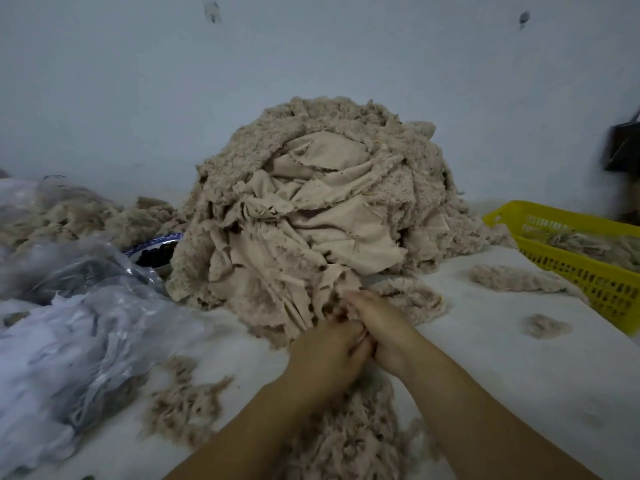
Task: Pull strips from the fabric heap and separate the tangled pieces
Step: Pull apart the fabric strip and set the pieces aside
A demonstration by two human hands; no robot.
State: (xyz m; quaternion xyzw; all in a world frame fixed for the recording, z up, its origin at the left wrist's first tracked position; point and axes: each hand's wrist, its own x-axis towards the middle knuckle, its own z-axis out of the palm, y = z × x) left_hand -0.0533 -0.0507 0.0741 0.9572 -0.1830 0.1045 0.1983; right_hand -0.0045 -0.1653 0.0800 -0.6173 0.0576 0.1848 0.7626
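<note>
Head view | your left hand (329, 348) curls round a strip (329, 301) at the fabric heap (311, 202)'s near foot | your right hand (379, 323), touching it, pinches the same strip | heap dead ahead, strip running toward you, hands equally near.

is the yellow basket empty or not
Not empty: the yellow basket holds beige fluffy fabric scraps.

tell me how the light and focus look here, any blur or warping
Head view: dim, flat, bluish light with no hard shadows; the fabric heap is fairly sharp at centre; the plastic bags at left and the yellow basket at right smear toward the edges; wide-angle stretch shows toward the corners.
</note>
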